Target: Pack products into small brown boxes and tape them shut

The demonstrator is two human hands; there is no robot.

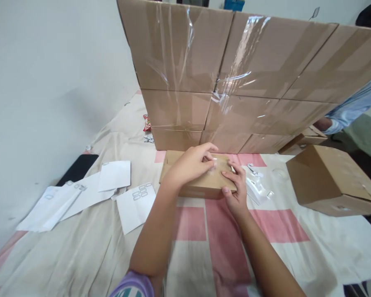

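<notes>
Purple sleeve (134, 284) in foreground; both hands on a flat brown cardboard box (200, 192).
Box lies directly ahead on the pink-and-cream cloth (190, 225), long axis left to right. Left hand (198, 160) crosses its top, fingertips narrowed at clear tape (214, 164); grip on tape cannot be told. Right hand (238, 187), farther from the tape, holds the box's right end.

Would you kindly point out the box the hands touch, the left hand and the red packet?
Box (207, 180): head view, on its top.
Left hand (195, 161): head view, on its back.
Red packet (147, 123): head view, on its middle.
</notes>
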